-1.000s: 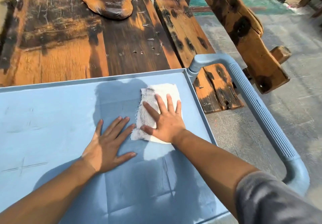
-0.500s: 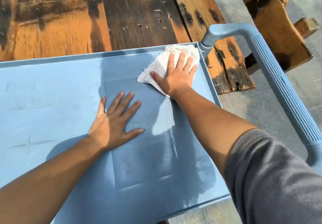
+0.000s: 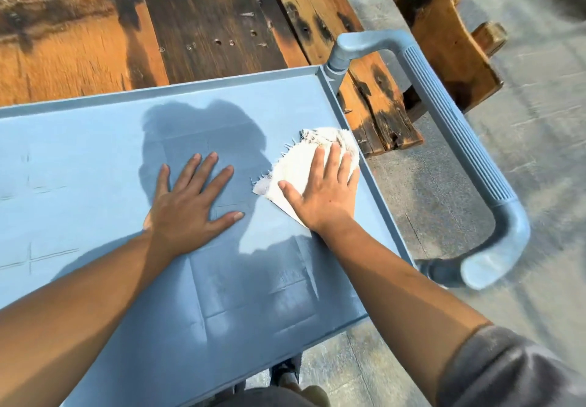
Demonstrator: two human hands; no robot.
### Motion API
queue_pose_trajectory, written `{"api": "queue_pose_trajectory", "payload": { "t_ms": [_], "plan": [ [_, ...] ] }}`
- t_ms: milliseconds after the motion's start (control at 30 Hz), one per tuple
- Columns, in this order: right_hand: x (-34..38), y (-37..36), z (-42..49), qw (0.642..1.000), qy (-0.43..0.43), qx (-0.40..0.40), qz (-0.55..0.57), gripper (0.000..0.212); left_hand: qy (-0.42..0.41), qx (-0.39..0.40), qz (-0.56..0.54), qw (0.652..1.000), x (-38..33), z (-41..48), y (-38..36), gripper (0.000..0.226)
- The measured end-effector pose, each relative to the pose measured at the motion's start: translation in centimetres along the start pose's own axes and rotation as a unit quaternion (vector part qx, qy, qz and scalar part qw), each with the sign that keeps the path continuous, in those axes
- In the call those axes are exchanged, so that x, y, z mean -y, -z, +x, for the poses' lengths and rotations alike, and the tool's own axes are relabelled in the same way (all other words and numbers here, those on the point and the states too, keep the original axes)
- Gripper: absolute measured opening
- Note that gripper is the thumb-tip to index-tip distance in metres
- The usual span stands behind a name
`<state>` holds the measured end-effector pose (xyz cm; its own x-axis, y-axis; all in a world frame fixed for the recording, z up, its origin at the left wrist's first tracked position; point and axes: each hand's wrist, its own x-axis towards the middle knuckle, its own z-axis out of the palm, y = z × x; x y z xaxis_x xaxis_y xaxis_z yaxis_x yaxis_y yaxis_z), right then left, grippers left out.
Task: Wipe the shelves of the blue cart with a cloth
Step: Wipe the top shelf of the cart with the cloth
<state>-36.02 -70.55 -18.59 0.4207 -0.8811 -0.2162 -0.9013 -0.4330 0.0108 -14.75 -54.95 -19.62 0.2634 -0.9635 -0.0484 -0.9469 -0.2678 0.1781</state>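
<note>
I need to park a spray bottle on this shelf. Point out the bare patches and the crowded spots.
Widest bare patch: the top shelf left of the left hand. Also bare: the strip between the far rim and both hands. Crowded: the right side, where the right hand presses the cloth beside the right rim near the handle.

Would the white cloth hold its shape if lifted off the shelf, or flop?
Probably flop: the cloth bunches into folds under the right hand. Likely light: thin, with frayed edges. It would probably slide easily on the smooth shelf.
</note>
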Motion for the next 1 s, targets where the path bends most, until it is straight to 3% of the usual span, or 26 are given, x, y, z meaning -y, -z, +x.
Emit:
{"api": "queue_pose_trajectory", "payload": {
  "t_ms": [333, 600, 833, 1000],
  "plan": [
    [-6.9, -3.3, -15.6, 1.0, -0.023, 0.013, -0.015, 0.102, 0.013, 0.025, 0.002, 1.0, -0.2, 0.0, 0.4, 0.085],
    [-7.4, -2.8, -17.4, 0.999, -0.027, 0.027, -0.023, 0.101, 0.097, 0.036, -0.01, 0.995, -1.8, -1.8, -0.1, 0.069],
    [-7.4, -3.2, -16.9, 1.0, -0.015, 0.01, -0.003, 0.099, 0.144, 0.013, -0.004, 0.99, -0.8, -15.1, -0.9, 0.062],
    [-7.7, -3.6, -17.1, 1.0, -0.01, 0.013, -0.01, 0.1, 0.258, 0.013, -0.006, 0.966, 3.0, -28.0, -0.2, 0.061]
  ]
}}
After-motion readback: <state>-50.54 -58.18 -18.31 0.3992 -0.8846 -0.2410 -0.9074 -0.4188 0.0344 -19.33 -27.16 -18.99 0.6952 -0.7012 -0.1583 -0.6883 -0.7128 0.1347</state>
